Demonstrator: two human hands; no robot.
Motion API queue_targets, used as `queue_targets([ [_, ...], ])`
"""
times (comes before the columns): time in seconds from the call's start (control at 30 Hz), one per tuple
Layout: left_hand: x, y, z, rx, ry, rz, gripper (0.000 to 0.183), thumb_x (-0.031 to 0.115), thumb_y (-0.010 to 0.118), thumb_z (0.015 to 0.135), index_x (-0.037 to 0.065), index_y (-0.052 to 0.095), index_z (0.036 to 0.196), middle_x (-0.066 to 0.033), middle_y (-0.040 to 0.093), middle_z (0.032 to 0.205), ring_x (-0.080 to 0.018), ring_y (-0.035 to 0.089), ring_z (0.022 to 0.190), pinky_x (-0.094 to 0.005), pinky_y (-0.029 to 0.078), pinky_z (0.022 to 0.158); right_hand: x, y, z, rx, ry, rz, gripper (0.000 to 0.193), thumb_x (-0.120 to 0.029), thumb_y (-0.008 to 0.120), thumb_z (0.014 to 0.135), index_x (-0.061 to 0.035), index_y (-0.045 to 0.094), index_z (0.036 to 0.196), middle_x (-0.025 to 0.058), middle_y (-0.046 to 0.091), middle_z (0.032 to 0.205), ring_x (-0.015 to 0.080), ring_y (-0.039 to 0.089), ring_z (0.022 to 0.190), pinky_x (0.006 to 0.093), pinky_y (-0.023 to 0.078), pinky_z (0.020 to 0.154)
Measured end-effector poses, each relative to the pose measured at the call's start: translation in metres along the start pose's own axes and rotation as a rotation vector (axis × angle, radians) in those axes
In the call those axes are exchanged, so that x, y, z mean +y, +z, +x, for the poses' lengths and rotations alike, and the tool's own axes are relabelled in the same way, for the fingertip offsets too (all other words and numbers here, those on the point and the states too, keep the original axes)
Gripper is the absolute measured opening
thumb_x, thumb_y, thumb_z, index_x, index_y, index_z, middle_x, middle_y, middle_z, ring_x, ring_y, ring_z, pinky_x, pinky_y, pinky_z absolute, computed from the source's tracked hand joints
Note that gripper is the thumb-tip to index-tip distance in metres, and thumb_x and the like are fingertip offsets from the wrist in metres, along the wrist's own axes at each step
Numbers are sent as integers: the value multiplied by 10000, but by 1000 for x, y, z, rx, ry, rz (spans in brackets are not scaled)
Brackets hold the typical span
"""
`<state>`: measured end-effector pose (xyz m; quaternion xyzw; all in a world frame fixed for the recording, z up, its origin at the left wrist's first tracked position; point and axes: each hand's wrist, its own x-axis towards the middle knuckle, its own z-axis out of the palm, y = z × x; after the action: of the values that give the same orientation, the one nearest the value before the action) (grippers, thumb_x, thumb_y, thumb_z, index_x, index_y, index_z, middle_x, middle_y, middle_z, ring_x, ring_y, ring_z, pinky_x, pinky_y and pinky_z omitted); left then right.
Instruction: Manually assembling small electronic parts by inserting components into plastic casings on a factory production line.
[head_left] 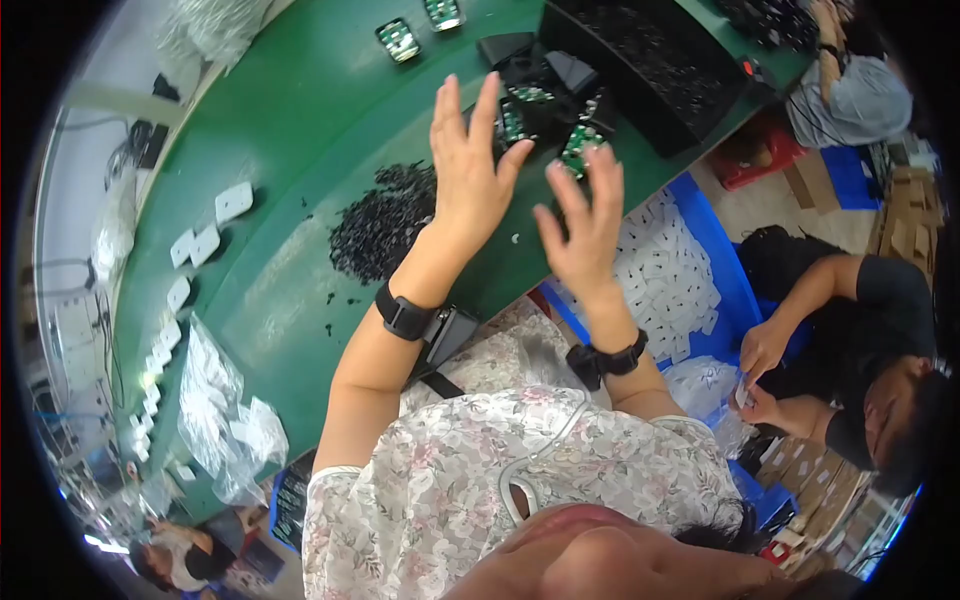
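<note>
My left hand (468,170) is raised over the green table with its fingers spread and nothing in them. Just beyond its thumb sits a cluster of black plastic housings (572,70) with green circuit boards among them. My right hand (588,230) is open too, its fingers apart and slightly blurred. Its fingertips are next to a green circuit board (578,150); whether they touch it I cannot tell. Beside my left forearm lies a heap of small black parts (375,225), partly hidden by that arm.
A long black bin (650,75) of dark parts stands at the far right. Blue bin (735,290) holds many white square pieces. White covers (234,203) line the table's left side near clear plastic bags (212,400). Co-worker (850,330) sits at right.
</note>
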<state>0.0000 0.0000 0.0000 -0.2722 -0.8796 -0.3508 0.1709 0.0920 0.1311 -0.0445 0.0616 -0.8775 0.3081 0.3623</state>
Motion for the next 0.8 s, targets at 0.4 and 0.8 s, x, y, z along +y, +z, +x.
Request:
queue_targets([
  [0.4,7,-101,-151,-21,92,-88,463,-9,658,726,32,572,1179,-203,469,1330,-365,502,1171,-453,426,955,23,9,69,-120,-288,-199,346,-169,657,858,-92,596,1190,123,494,1325,305,486,1173,383,379,982],
  [0.8,-30,-233,-301,533,-475,559,294,-70,573,791,33,611,1064,-155,613,1004,-334,587,921,-398,479,799,27,1,54,-121,-334,-104,453,-247,611,897,-55,517,1296,168,454,1363,338,427,1231,421,320,1031],
])
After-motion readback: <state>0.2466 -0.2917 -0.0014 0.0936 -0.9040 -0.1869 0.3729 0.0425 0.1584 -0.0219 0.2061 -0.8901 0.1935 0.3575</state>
